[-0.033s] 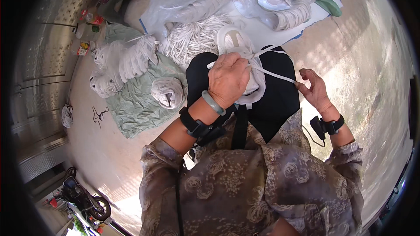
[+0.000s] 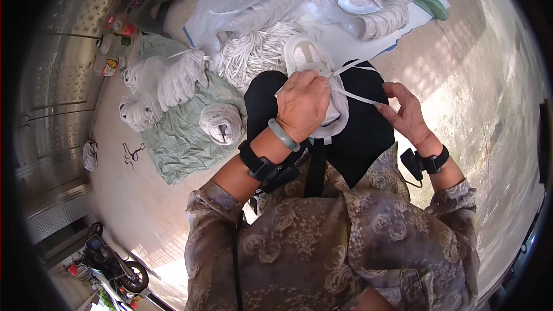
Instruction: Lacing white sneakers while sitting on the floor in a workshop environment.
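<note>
A white shoe [image 2: 337, 116] lies on the black cloth [image 2: 368, 126] over my lap, toe pointing away. My left hand [image 2: 302, 103] is closed over the shoe's lacing area; its fingertips are partly hidden, so exactly which part they grip I cannot tell. From there a flat white shoelace [image 2: 354, 97] stretches to the right, and my right hand [image 2: 404, 112] pinches it between thumb and finger. Another length of lace loops above, towards my right fingers. Beyond the shoe's toe lies a heap of loose white laces [image 2: 253, 52].
Left of my lap, a green cloth [image 2: 178, 152] bears a single white shoe [image 2: 222, 124] and stacked white shoe uppers [image 2: 173, 83]. Plastic-wrapped shoe parts [image 2: 374, 17] lie at the far side. A black cord [image 2: 132, 154] is on the floor; a motorcycle [image 2: 118, 268] stands lower left.
My right hand has moved a little left, closer to the shoe, and the stretch of lace between the hands is shorter. My left hand has barely moved.
</note>
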The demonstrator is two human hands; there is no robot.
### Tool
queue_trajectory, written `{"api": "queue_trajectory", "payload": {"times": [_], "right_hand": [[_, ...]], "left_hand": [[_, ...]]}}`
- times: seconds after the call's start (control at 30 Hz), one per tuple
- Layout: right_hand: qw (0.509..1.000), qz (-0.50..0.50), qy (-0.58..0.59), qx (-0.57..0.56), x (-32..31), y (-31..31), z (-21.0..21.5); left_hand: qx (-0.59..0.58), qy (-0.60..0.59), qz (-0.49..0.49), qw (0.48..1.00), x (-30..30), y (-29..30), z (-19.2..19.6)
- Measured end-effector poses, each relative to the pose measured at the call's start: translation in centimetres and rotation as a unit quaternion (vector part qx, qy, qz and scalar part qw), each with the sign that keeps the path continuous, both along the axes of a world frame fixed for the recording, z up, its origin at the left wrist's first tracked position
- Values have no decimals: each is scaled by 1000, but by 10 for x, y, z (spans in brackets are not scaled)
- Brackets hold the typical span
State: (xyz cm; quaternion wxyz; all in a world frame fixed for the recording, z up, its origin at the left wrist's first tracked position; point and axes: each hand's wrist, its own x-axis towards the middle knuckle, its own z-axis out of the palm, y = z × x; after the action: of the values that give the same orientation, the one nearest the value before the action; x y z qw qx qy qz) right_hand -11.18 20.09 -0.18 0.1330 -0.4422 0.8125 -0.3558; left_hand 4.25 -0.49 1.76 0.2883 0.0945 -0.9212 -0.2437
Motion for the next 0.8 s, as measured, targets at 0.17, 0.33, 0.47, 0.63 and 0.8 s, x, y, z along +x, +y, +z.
{"api": "queue_trajectory", "payload": {"times": [0.17, 0.33, 0.47, 0.63, 0.8], "right_hand": [[991, 91, 91, -27, 29, -74, 10], [995, 94, 28, -14, 27, -79, -8], [995, 100, -18, 5, 18, -81, -14], [985, 169, -41, -13, -1, -83, -25], [974, 122, -189, -7, 6, -80, -22]], "left_hand": [[-18, -91, 16, 996, -22, 6, -15], [-58, -147, 24, 987, -20, 5, -12], [-58, -181, 8, 982, -25, 6, -11], [-79, -183, -2, 980, -36, 7, -14], [-131, -174, -50, 975, -39, 1, -10]]}}
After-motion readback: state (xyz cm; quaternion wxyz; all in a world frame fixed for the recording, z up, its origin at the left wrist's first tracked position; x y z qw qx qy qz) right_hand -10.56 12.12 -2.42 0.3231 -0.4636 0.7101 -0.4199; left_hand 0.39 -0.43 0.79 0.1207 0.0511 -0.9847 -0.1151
